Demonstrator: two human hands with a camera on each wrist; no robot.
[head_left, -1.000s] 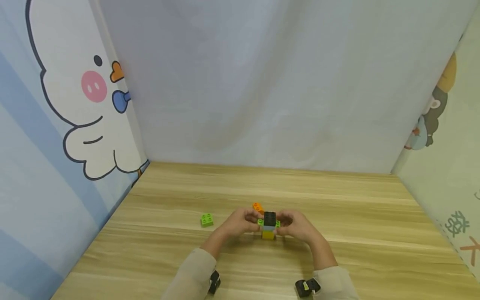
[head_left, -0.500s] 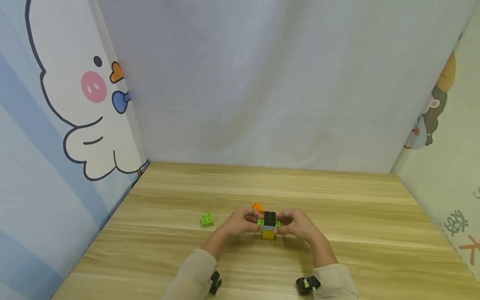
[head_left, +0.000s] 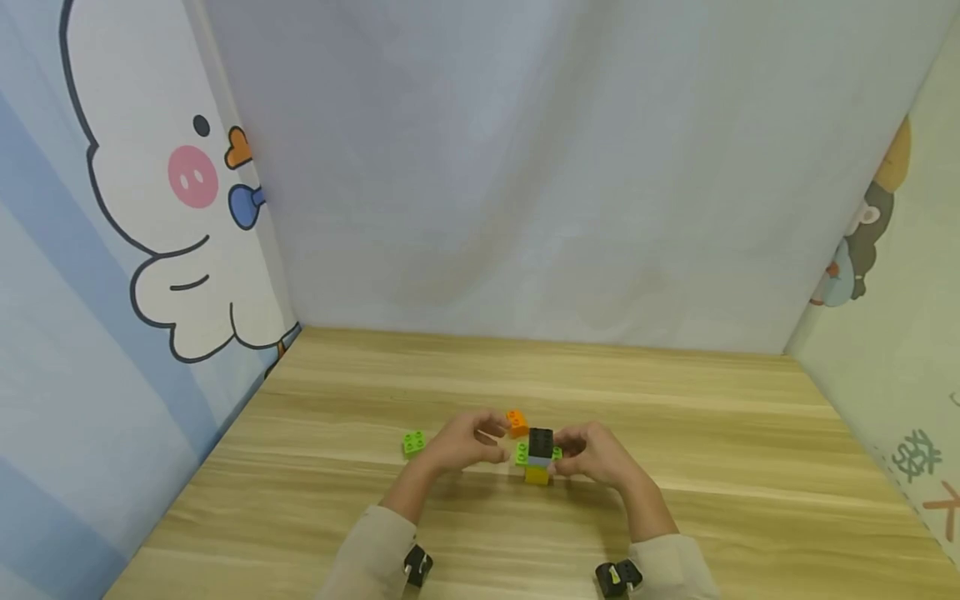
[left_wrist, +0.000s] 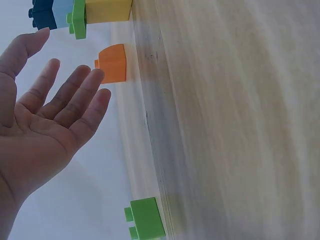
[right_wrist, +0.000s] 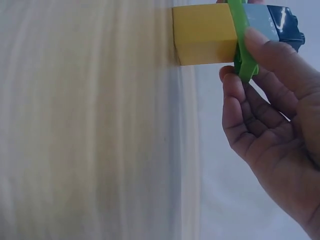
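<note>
Stack point(head_left: 538, 461) upright on the wooden table point(head_left: 675, 400), low in the head view and just right of centre: yellow brick point(right_wrist: 205, 35) at the bottom, then green plate point(right_wrist: 242, 37), pale blue brick point(right_wrist: 261, 21), black brick point(head_left: 541, 442) on top! Right hand point(head_left: 597, 457) has thumb and fingers pinched on the plate's right end. Left hand point(head_left: 461, 443), to the stack's left, shows fingers apart (a slim gap separates them from the plate). Orange brick point(head_left: 517, 423) sits just past those fingertips; green brick point(head_left: 414, 443) lies farther left.
</note>
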